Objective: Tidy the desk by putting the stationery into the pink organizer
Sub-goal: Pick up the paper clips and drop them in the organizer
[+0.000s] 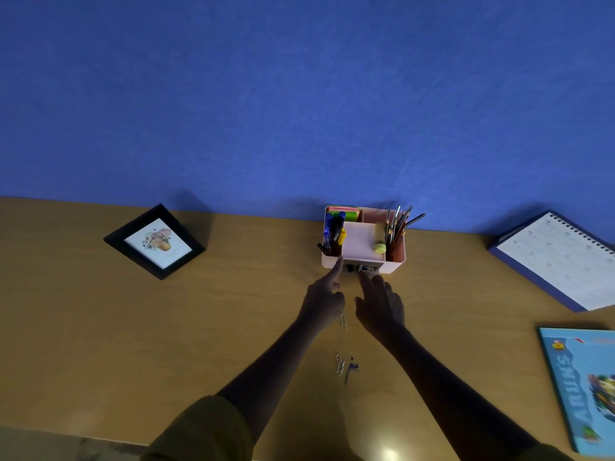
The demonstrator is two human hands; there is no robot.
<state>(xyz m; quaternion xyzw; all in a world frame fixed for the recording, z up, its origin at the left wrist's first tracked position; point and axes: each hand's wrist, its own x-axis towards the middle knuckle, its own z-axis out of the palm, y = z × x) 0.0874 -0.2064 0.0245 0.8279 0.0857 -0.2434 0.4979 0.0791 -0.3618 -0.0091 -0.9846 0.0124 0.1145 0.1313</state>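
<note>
Brace the pink organizer (396, 261), backed against the blue wall, with the left hand (324, 299), index finger straight on its front left corner. Work the right hand (379, 306), fingers straight and slightly spread, squarely at its front drawer (363, 269). Then lift the paper clips (339, 364) and what looks like a small compass (351, 367) from just before the organizer, sweeping inward, well short of the picture frame (113, 239) far left and the calendar (559, 261) and book (579, 390) far right.

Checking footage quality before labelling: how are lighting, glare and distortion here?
Head view: dim, so the left hand and right hand read as dark shapes; a glare spot sits on the desk near the bottom edge; wide-angle distortion bows the desk's back edge.
</note>
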